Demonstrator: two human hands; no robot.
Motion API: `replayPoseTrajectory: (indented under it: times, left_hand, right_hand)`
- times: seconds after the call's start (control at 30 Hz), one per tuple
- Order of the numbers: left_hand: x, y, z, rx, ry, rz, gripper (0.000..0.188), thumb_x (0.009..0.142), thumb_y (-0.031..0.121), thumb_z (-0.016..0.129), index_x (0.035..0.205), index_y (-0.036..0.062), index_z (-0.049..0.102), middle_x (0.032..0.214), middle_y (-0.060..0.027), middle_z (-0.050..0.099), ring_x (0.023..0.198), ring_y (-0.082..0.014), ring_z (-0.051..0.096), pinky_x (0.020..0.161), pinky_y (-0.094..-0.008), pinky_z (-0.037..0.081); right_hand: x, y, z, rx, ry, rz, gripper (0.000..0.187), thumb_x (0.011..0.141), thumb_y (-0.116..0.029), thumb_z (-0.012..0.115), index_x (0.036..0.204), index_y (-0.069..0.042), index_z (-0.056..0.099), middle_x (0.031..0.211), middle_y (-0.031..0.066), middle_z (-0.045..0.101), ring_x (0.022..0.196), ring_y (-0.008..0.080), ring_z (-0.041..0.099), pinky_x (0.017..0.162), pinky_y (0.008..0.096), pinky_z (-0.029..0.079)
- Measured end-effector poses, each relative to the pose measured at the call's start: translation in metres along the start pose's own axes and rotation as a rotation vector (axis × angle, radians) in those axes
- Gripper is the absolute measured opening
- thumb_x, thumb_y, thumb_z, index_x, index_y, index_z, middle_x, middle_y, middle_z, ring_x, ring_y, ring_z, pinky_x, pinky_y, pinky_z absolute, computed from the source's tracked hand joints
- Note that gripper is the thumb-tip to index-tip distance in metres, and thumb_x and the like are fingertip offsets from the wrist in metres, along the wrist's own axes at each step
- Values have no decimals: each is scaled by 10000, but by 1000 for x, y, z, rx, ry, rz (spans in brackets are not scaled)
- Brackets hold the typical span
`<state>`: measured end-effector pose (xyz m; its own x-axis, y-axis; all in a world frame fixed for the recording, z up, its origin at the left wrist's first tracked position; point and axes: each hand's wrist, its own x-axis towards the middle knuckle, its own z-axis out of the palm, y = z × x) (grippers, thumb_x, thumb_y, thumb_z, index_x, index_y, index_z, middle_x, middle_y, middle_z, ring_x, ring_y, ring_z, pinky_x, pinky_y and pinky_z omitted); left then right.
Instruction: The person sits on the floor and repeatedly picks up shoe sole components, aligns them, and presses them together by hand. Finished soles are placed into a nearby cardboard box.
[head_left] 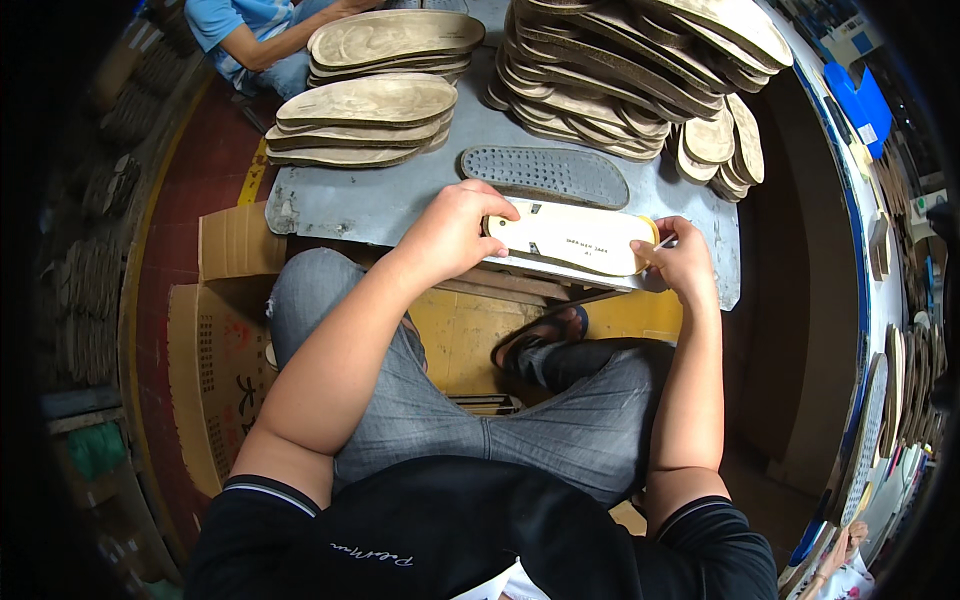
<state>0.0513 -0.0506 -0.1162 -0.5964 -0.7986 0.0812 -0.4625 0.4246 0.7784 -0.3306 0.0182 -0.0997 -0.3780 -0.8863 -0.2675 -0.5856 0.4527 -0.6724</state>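
- I see the pale sole (555, 232) at the table's (350, 205) near edge, probably for easy reach.
- Left hand (455, 230): half closed, thumb and fingers gripping its left end, likely steadying it.
- Right hand (685, 265): curled, thumb on its right end; I can't tell what it pinches.
- Grey sole (540, 175) just beyond, seemingly kept handy.

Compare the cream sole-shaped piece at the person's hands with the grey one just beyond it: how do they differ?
The cream piece is mostly plain with dark marks; the grey piece is covered in small round spots. The left hand grips the cream piece and the right hand touches its other end, while the grey piece lies on the table. Both are long, with rounded ends.
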Motion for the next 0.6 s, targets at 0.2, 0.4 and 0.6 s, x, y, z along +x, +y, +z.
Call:
replayPoseTrajectory:
  times: [0.2, 0.4, 0.6]
  left_hand:
    - [-3, 0, 5, 65, 40, 65, 554, 831, 75, 1014, 1367, 112, 878, 1452, -145, 753, 1205, -303, 786, 1032, -405, 674]
    - [-5, 3, 5, 45, 39, 49, 525, 846, 99, 1019, 1355, 124, 889, 1451, -127, 757, 1133, -280, 775, 997, -397, 670]
    - [-3, 1, 8, 69, 54, 68, 490, 877, 116, 1004, 1351, 116, 884, 1400, -125, 785, 1049, -279, 784, 951, -381, 677]
  right_hand:
    - [-2, 1, 13, -74, 72, -91, 698, 780, -237, 1110, 1299, 56, 747, 1111, 188, 849, 961, 268, 833, 837, 408, 670]
    - [-5, 1, 11, -30, 49, -71, 593, 843, -188, 1069, 1280, 60, 752, 1066, 183, 849, 911, 258, 827, 796, 397, 668]
    - [-5, 7, -13, 87, -75, 59, 235, 1009, -80, 892, 1181, 30, 775, 855, 70, 778, 654, 146, 739, 538, 306, 516]
